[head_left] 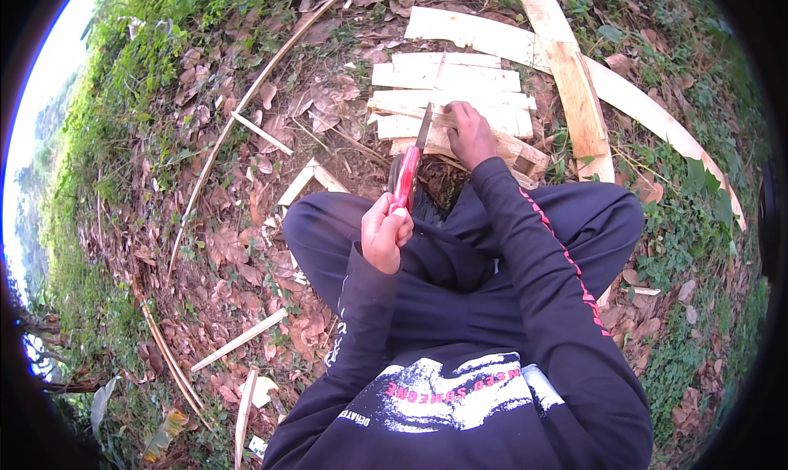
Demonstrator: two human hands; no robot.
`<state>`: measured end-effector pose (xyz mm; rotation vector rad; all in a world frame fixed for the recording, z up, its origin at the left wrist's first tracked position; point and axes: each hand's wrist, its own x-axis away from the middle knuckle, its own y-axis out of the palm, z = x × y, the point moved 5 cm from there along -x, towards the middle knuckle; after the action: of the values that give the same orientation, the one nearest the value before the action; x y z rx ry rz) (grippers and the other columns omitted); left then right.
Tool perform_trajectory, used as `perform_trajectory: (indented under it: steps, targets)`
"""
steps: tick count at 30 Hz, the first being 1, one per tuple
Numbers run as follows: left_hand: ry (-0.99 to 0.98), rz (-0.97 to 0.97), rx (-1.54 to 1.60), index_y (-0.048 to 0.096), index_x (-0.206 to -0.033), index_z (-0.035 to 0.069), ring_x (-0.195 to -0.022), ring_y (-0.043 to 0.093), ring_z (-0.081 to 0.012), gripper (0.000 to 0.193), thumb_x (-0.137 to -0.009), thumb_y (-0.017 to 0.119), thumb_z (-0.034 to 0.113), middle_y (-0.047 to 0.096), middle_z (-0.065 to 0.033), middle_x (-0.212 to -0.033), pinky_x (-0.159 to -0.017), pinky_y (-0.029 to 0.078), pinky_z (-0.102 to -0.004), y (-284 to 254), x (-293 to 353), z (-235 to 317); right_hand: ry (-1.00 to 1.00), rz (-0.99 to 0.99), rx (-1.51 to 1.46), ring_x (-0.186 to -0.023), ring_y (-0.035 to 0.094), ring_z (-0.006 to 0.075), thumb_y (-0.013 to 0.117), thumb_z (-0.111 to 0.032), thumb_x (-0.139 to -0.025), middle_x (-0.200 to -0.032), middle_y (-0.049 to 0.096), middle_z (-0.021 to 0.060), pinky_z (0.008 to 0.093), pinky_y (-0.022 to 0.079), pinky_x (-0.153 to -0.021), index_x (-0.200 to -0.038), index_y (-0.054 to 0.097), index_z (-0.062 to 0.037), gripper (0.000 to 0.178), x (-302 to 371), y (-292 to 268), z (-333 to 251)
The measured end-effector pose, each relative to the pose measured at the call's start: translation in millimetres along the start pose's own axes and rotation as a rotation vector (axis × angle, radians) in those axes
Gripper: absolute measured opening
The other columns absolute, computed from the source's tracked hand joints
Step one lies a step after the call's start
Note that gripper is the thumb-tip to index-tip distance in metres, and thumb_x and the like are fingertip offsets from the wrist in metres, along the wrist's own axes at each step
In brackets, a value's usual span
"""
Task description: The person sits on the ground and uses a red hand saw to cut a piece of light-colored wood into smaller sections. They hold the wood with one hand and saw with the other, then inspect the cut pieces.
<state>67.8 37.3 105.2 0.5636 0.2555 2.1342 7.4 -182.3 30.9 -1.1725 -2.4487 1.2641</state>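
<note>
The saw [407, 174] is gripped in the closed left hand [386, 233], its blade [426, 123] across the planks [509, 120]; the half-curled right hand [472, 135] is rested there, its hold unclear, and could be cut should the blade jump.

1 saw [408, 171]. 1 long curved board [648, 113], right. Left side: 1 long thin strip [216, 148], 1 short stick [263, 134] against it, 2 short pieces [296, 186] in a V. Stacked planks [472, 77]: several, overlapping, exact number can't be told.

Glossy plastic handle [407, 173], metal blade [424, 128]
</note>
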Motion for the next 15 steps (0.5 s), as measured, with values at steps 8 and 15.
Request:
perform_trajectory:
  steps: [8, 15]
  targets:
    - [0.022, -0.021, -0.025, 0.045, -0.082, 0.003, -0.05, 0.034, -0.0062, 0.011, -0.088, 0.044, 0.011, 0.042, -0.0018, -0.061, -0.047, 0.029, -0.0211, -2.4, 1.7, -9.4, 0.099, 0.103, 0.012, -0.096, 0.063, 0.0356, 0.056, -0.028, -0.091, -0.102, 0.064, 0.0166, 0.0451, 0.045, -0.088, -0.108, 0.057, -0.004, 0.029, -0.7, 7.4, 5.8]
    - [-0.003, -0.047, -0.035, 0.045, -0.084, 0.004, -0.054, 0.034, -0.0029, 0.009, -0.09, 0.047, 0.011, 0.042, 0.0022, -0.065, -0.049, 0.028, -0.0191, 4.5, -3.0, -6.9, 0.48, -0.062, 0.364, -0.082, 0.068, 0.0347, 0.039, -0.039, -0.095, -0.085, 0.071, 0.0199, 0.0458, 0.049, -0.075, -0.086, 0.073, -0.0068, 0.048, -34.9, 16.9, 15.4]
